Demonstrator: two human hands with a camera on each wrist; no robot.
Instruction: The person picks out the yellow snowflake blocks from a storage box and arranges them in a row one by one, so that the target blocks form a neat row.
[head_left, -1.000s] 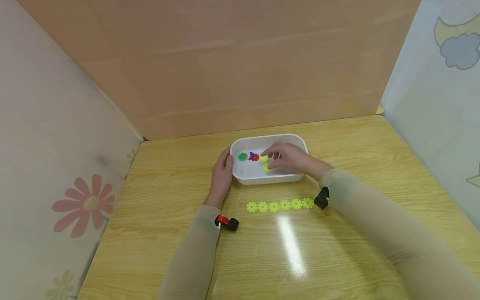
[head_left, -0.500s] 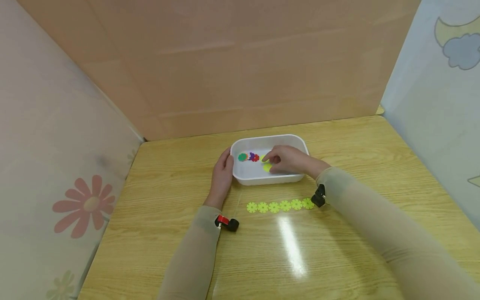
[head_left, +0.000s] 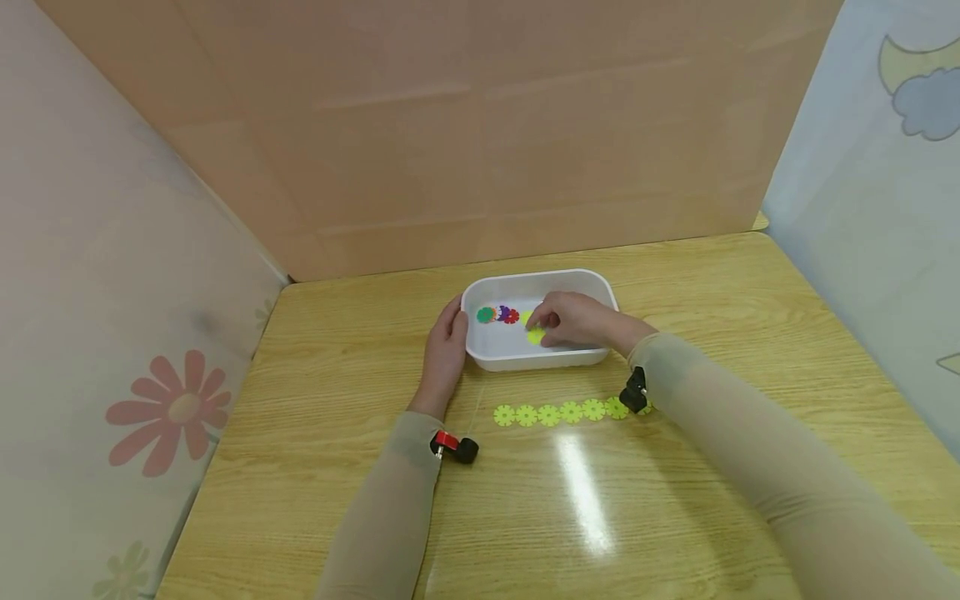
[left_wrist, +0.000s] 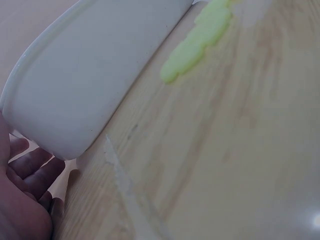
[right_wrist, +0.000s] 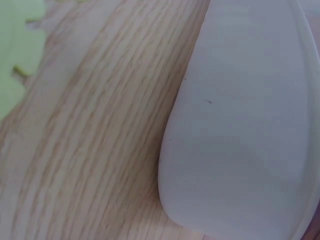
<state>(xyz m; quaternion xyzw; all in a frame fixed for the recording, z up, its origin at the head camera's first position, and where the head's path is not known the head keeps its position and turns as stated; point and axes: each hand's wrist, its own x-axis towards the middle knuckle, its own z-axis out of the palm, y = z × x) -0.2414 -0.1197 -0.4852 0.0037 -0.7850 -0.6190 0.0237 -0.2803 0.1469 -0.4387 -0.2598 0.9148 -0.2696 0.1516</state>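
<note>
A white plastic tray (head_left: 540,362) stands near the back of the table. My left hand (head_left: 444,354) holds its left end, fingers along the outer wall and thumb at the front corner. Inside the tray, my right hand (head_left: 573,321) pinches a yellow snowflake disc (head_left: 536,336) between thumb and forefinger. Another yellow snowflake disc (head_left: 527,317) lies just behind, partly covered by the fingers. Further left in the tray are a green disc (head_left: 485,315), a purple disc (head_left: 504,314) and a red disc (head_left: 512,317).
In front of the tray, several yellow-green snowflake discs (head_left: 549,415) form a row on the wooden table (head_left: 337,467). My right wrist camera (head_left: 636,390) overlaps the row's right end. A brown board (head_left: 480,150) rises behind, with pale walls at both sides.
My right hand has lowered slightly in the tray, and its thumb and forefinger have closed together at the front yellow disc. The left hand and tray stay in place.
</note>
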